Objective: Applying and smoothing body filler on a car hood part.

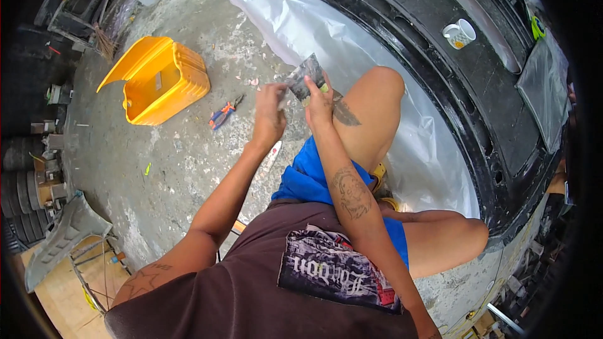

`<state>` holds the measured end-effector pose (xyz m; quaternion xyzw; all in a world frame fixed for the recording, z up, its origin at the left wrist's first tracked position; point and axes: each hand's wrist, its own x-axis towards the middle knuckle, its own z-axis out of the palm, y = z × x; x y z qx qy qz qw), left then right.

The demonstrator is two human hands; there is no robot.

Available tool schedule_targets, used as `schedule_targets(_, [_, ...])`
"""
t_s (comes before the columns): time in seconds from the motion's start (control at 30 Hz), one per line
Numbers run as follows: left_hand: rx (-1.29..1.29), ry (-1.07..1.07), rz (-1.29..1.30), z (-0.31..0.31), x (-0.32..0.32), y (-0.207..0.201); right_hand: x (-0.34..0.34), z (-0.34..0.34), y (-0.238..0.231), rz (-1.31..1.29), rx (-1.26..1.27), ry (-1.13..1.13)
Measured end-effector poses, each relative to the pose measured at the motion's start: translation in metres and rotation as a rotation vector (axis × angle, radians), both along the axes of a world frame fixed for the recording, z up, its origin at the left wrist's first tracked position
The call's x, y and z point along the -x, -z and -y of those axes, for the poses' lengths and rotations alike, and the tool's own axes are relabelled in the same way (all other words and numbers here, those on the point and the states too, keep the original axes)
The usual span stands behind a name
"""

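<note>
Card, dark grey and flat with yellow-green patches near its lower edge, is held up near the upper middle of the frame. At the upper left, a yellow bin lies on the floor; to its right, nearer the middle, lie pliers, orange and blue handles toward the lower left, nose toward the upper right. Next comes the left hand, its blurred fingers bent just beside the card's left edge; I cannot tell whether they touch it or hold anything. The card stands slanted, one corner toward the top of the frame; it looks about as long as wide, so no long axis is clear. It looks light, thin and fairly stiff, perhaps slick where patched, and is probably best taken by its bare edges. The right hand grips its lower right side, one finger laid across the face. Farther right, pale film runs beneath a black panel, which carries a white cup at the upper right.
</note>
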<state>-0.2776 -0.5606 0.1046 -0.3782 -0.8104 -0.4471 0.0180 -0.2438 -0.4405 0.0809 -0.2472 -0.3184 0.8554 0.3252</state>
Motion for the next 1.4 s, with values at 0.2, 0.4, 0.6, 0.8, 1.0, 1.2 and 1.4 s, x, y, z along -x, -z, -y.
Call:
schedule_targets(0.2, [0.152, -0.006, -0.054, -0.025, -0.018, -0.003, 0.004, -0.007, 0.017, -0.124, 0.276, -0.025])
schedule_targets(0.4, [0.165, -0.023, -0.030, -0.042, 0.001, 0.002, 0.006, -0.010, 0.021, -0.138, 0.345, -0.018])
schedule_targets(0.6, [0.189, 0.047, 0.008, -0.045, -0.014, -0.007, 0.003, -0.010, 0.017, -0.084, 0.332, 0.073])
schedule_targets(0.8, [0.167, 0.000, -0.020, -0.061, -0.002, -0.002, 0.006, -0.011, 0.022, 0.001, 0.299, 0.142])
schedule_targets(1.0, [0.127, -0.022, -0.030, -0.071, 0.002, -0.001, 0.006, -0.012, 0.023, 0.017, 0.316, 0.183])
schedule_targets(1.2, [0.153, -0.073, -0.023, -0.059, 0.022, 0.008, 0.007, -0.004, 0.005, -0.058, 0.311, 0.128])
schedule_targets(1.4, [-0.110, -0.141, 0.096, -0.017, 0.080, 0.019, 0.004, -0.013, 0.008, -0.135, 0.175, 0.098])
